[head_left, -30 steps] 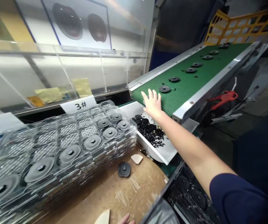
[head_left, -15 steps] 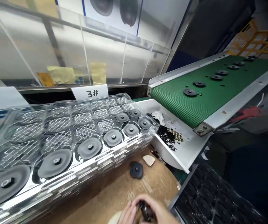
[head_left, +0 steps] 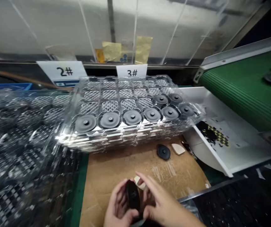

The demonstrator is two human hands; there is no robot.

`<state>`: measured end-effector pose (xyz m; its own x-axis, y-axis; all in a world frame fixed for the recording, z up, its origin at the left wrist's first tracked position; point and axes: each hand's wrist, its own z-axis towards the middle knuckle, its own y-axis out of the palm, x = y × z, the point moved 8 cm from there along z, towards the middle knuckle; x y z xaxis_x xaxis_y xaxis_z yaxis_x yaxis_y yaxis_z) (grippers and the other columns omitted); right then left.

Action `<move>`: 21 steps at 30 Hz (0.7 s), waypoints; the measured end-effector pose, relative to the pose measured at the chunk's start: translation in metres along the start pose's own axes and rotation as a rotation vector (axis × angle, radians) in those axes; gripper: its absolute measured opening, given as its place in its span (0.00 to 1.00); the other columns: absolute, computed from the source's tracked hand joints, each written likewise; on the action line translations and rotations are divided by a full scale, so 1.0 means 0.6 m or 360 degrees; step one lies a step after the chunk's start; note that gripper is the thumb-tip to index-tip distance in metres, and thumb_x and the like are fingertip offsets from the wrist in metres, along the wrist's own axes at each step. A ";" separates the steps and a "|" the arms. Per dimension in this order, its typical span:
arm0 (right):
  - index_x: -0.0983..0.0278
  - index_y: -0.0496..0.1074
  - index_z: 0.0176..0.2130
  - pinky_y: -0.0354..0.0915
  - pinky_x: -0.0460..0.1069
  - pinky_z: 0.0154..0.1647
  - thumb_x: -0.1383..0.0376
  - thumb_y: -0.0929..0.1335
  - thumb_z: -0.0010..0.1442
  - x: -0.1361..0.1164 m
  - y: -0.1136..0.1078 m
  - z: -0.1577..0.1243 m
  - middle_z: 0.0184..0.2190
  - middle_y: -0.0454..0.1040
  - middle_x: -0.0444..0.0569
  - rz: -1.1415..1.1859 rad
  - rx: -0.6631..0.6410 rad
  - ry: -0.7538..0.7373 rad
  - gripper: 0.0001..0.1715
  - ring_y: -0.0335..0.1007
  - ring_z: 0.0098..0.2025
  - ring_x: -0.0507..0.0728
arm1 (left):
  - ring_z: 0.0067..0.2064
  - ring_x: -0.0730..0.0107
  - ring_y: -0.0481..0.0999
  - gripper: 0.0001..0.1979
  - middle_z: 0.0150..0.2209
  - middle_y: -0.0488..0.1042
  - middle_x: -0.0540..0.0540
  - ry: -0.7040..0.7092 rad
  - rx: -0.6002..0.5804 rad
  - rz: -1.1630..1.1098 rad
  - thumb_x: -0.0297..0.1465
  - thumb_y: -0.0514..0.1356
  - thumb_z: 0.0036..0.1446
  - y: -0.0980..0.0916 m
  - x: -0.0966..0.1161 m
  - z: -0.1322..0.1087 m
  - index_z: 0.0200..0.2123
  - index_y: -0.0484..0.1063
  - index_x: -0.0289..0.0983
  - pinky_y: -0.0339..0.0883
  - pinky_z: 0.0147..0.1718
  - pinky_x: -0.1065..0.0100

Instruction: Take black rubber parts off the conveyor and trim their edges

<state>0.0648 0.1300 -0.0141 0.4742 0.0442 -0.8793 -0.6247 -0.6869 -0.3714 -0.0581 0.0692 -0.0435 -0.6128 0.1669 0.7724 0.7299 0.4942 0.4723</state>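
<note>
My left hand (head_left: 120,206) is closed on a black rounded disc (head_left: 132,195), held on edge above the cardboard. Opposite it, my right hand (head_left: 160,201) curves round with thumb and forefinger apart; whether its inner fingers touch the disc is hidden. Just behind my right fingertips shows a cream pad (head_left: 138,182), and I cannot tell if it lies on the board. Farther off, another black disc with a centre stud (head_left: 163,152) lies on the cardboard (head_left: 116,164), beside a second cream pad (head_left: 178,148).
A stack of clear trays (head_left: 126,132) stands ahead, discs filling its front row. More clear trays (head_left: 19,138), blurred, are at left. To the right are a white chute (head_left: 220,157) with small black parts, a green conveyor (head_left: 248,94) and a dark tray (head_left: 239,201).
My view has swung left, so the clear trays sit nearer the middle and the conveyor slides off right. Both hands show more fully, with the black disc now visible between them.
</note>
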 end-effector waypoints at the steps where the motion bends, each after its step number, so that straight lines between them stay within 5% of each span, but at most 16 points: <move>1: 0.58 0.53 0.61 0.65 0.53 0.46 0.53 0.68 0.53 0.004 -0.011 0.006 0.48 0.65 0.54 -0.0163 0.0090 -0.0017 0.40 0.67 0.46 0.60 | 0.49 0.55 0.73 0.27 0.44 0.78 0.46 -0.0074 0.0031 -0.0203 0.36 0.70 0.34 -0.010 -0.002 -0.001 0.43 0.73 0.48 0.68 0.46 0.63; 6: 0.65 0.69 0.45 0.62 0.58 0.47 0.64 0.65 0.57 0.053 -0.009 0.030 0.47 0.61 0.57 -0.0417 0.0323 -0.0140 0.15 0.64 0.46 0.62 | 0.51 0.60 0.72 0.18 0.47 0.76 0.47 -0.0311 -0.0027 -0.0833 0.40 0.61 0.48 -0.025 0.002 -0.017 0.44 0.72 0.46 0.66 0.48 0.67; 10: 0.63 0.69 0.43 0.65 0.53 0.41 0.65 0.63 0.59 0.053 0.022 0.024 0.38 0.70 0.52 -0.0418 0.0270 -0.0382 0.11 0.68 0.38 0.57 | 0.53 0.60 0.69 0.19 0.50 0.73 0.46 -0.0285 -0.0046 -0.0945 0.36 0.59 0.52 -0.018 0.015 -0.042 0.49 0.69 0.47 0.61 0.53 0.62; 13: 0.62 0.71 0.41 0.65 0.53 0.40 0.64 0.63 0.60 0.005 0.018 0.018 0.34 0.74 0.50 -0.0405 0.0260 -0.0512 0.10 0.69 0.37 0.58 | 0.53 0.59 0.70 0.20 0.51 0.72 0.45 -0.0242 -0.0051 -0.0919 0.35 0.59 0.52 -0.009 0.022 -0.057 0.50 0.68 0.46 0.61 0.53 0.60; 18: 0.60 0.63 0.50 0.64 0.50 0.41 0.64 0.60 0.63 -0.135 -0.019 -0.019 0.44 0.71 0.49 -0.0293 0.0463 -0.0605 0.15 0.67 0.43 0.56 | 0.53 0.59 0.68 0.26 0.51 0.71 0.44 -0.0072 -0.0098 -0.0690 0.36 0.61 0.50 0.012 0.038 -0.071 0.53 0.64 0.45 0.60 0.53 0.60; 21: 0.61 0.63 0.50 0.63 0.51 0.42 0.68 0.61 0.61 -0.220 -0.006 -0.063 0.39 0.73 0.48 -0.0317 0.0356 -0.0948 0.17 0.67 0.39 0.55 | 0.53 0.58 0.68 0.30 0.49 0.73 0.44 -0.0140 -0.0160 -0.0535 0.37 0.64 0.46 0.030 0.041 -0.080 0.54 0.63 0.44 0.59 0.54 0.61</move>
<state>0.0278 0.0993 0.1145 0.2100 0.5920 -0.7781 -0.7049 -0.4599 -0.5401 -0.0455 0.0412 0.0042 -0.8442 0.0839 0.5293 0.5064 0.4483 0.7366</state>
